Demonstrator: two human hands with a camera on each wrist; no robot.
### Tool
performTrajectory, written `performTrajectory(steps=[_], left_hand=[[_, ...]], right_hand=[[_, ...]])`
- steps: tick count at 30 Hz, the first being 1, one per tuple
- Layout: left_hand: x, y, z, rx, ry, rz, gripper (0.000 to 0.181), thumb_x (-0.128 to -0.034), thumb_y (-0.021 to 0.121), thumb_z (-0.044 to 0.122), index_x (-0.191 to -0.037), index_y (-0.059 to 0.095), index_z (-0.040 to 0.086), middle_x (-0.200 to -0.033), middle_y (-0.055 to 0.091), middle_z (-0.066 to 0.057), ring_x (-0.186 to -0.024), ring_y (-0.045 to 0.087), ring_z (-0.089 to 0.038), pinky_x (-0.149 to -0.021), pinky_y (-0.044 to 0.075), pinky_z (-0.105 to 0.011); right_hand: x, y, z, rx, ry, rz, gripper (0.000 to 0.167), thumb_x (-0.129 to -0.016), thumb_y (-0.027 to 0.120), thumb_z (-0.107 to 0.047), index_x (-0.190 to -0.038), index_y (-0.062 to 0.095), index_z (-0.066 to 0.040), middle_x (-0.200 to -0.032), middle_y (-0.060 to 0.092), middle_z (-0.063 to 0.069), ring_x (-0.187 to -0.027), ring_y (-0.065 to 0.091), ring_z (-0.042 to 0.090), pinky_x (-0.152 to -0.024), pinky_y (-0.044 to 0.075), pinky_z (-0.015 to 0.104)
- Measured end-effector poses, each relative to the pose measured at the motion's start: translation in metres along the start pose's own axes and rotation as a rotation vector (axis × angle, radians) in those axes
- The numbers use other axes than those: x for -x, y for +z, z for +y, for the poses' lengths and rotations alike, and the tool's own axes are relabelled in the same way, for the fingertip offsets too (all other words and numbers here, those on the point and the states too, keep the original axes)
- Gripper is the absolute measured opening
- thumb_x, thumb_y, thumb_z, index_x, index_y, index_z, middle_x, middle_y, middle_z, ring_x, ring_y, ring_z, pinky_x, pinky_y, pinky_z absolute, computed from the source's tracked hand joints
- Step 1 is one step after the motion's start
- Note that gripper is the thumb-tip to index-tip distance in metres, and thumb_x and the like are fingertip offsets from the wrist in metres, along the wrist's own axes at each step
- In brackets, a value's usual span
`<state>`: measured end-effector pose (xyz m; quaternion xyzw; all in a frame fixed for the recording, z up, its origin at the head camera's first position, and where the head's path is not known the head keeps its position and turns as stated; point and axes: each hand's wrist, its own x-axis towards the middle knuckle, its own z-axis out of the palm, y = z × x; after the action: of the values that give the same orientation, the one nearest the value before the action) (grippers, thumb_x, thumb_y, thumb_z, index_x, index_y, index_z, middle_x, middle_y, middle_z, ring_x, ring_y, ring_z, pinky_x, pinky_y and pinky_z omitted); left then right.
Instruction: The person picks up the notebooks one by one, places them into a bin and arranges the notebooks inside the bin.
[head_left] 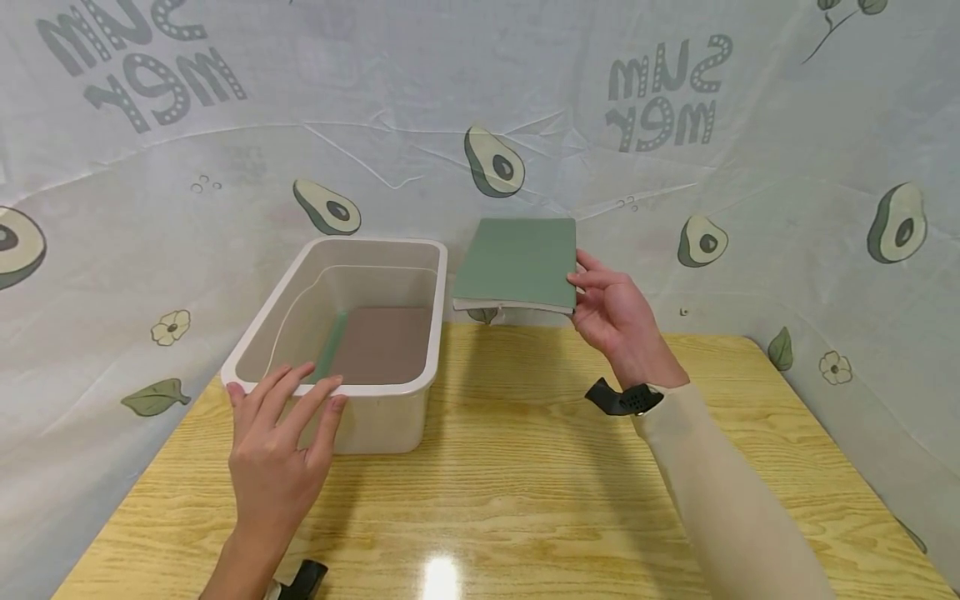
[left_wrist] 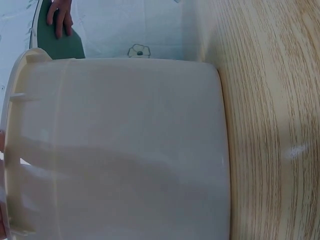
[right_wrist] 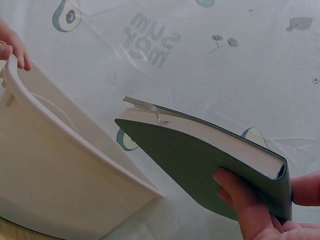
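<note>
My right hand [head_left: 611, 312] grips a green hardcover book [head_left: 517, 262] by its spine side. The thumb and fingers lie on opposite covers, as the right wrist view shows. The book is held in the air to the right of a cream plastic bin [head_left: 386, 421], and a thin pale strip [right_wrist: 142, 105] sticks out from its pages. My left hand [head_left: 277, 450] holds the near rim of the bin, fingertips over the edge and thumb outside. Inside the bin lies a flat brownish thing [head_left: 382, 346] with a green strip beside it; its kind is unclear.
The bin stands on the left part of a wood-grain table [head_left: 510, 483]. A pale cloth [head_left: 405, 83] printed with avocados and lettering hangs behind and beside the table. A dark strap [head_left: 626, 398] circles my right wrist.
</note>
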<state>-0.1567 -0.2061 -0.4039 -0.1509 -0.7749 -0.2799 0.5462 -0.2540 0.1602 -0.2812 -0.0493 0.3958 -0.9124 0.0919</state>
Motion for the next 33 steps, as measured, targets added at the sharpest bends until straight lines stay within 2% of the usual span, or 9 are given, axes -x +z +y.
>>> performTrajectory(steps=[8,12,17,23,27,33], left_hand=[[0.0,0.001,0.001,-0.003,-0.006,-0.007,0.045,-0.1072,0.06,0.046,-0.106,0.084,0.009,-0.12,0.078,-0.02,-0.123,0.065,-0.043,-0.121,0.018,-0.082],[0.0,0.002,0.002,-0.006,-0.008,-0.01,0.045,-0.1074,0.06,0.046,-0.106,0.084,0.009,-0.121,0.078,-0.02,-0.124,0.064,-0.042,-0.121,0.017,-0.082],[0.0,0.003,0.003,-0.008,-0.008,-0.006,0.045,-0.1075,0.06,0.046,-0.106,0.084,0.008,-0.12,0.078,-0.02,-0.123,0.065,-0.043,-0.121,0.018,-0.082],[0.0,0.003,0.005,-0.011,-0.009,-0.005,0.044,-0.1076,0.06,0.045,-0.107,0.084,0.009,-0.12,0.078,-0.02,-0.123,0.064,-0.043,-0.121,0.018,-0.081],[0.0,0.004,0.006,-0.014,-0.01,-0.006,0.044,-0.1077,0.06,0.046,-0.108,0.084,0.009,-0.121,0.078,-0.02,-0.123,0.064,-0.043,-0.121,0.018,-0.081],[0.0,0.005,0.007,-0.015,-0.012,-0.005,0.044,-0.1077,0.06,0.046,-0.109,0.084,0.009,-0.121,0.078,-0.02,-0.123,0.065,-0.043,-0.121,0.019,-0.081]], right_hand=[[-0.003,0.004,-0.001,0.015,0.003,-0.015,0.071,-0.11,0.03,0.005,-0.172,0.01,-0.022,-0.179,0.018,-0.003,-0.164,0.027,0.023,-0.099,0.06,0.03],[-0.005,0.005,0.0,0.007,0.003,-0.019,0.073,-0.109,0.029,0.006,-0.173,0.006,-0.022,-0.18,0.013,-0.003,-0.165,0.023,0.024,-0.093,0.061,0.029],[-0.007,0.008,0.004,0.03,-0.003,-0.019,0.073,-0.11,0.028,0.005,-0.173,0.002,-0.022,-0.181,0.008,-0.003,-0.165,0.02,0.026,-0.093,0.061,0.028],[-0.011,0.013,0.011,0.046,-0.001,-0.017,0.073,-0.11,0.029,0.004,-0.173,0.005,-0.021,-0.18,0.011,-0.002,-0.164,0.022,0.025,-0.093,0.06,0.025],[-0.014,0.018,0.017,0.055,0.006,-0.009,0.072,-0.11,0.031,0.004,-0.173,0.007,-0.022,-0.178,0.015,-0.001,-0.157,0.031,0.025,-0.091,0.06,0.025],[-0.021,0.029,0.028,0.052,0.017,0.013,0.072,-0.109,0.034,0.004,-0.172,0.011,-0.021,-0.175,0.02,0.003,-0.134,0.046,0.019,-0.089,0.06,0.024]])
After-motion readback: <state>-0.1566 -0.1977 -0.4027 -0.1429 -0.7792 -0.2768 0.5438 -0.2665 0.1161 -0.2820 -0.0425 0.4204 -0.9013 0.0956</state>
